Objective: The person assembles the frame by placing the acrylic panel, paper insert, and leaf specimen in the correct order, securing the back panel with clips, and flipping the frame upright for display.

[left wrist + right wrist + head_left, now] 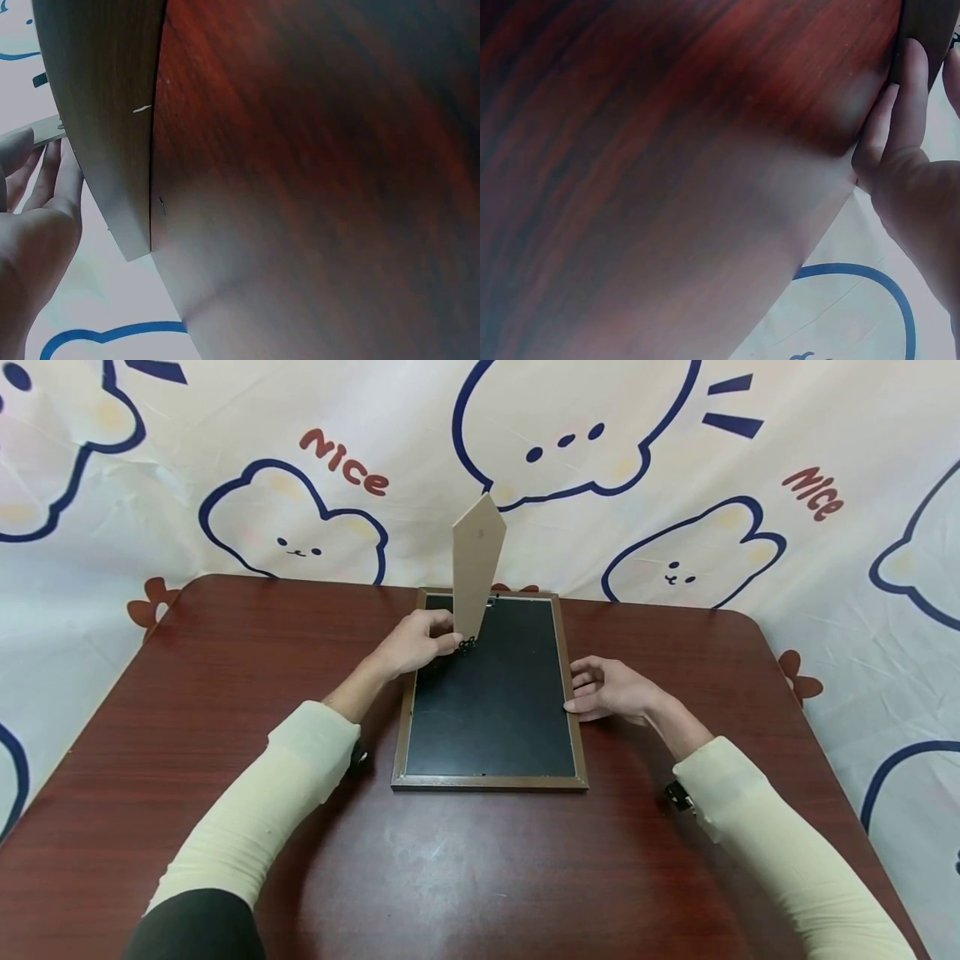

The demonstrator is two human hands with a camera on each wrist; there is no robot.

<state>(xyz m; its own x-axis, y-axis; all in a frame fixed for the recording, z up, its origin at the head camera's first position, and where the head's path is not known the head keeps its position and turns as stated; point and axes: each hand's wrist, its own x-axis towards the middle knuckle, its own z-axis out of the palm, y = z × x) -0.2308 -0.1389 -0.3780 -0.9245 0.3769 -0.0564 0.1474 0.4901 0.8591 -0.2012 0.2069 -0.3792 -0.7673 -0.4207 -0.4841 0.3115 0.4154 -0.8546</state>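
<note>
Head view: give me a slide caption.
Left hand pinching the raised stand, right hand holding the frame by its edge.

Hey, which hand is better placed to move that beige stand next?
Probably the left hand: it pinches the beige stand near its lower end, while the right hand grips the frame.

A pale cream left sleeve [251, 806] is worn, matched by a right sleeve [795, 856] of the same colour; fine crosswise creases can be seen on both. Each is ended by a wide, smoother band, the left cuff [318, 743] and the right cuff [723, 777]. Farther up the left arm, the cream is met by a dark, nearly black fabric [198, 927]. By each cuff a small black device is worn, the left device [359, 753] and the right device [679, 795], whose details are seemingly lost in shadow.
</note>
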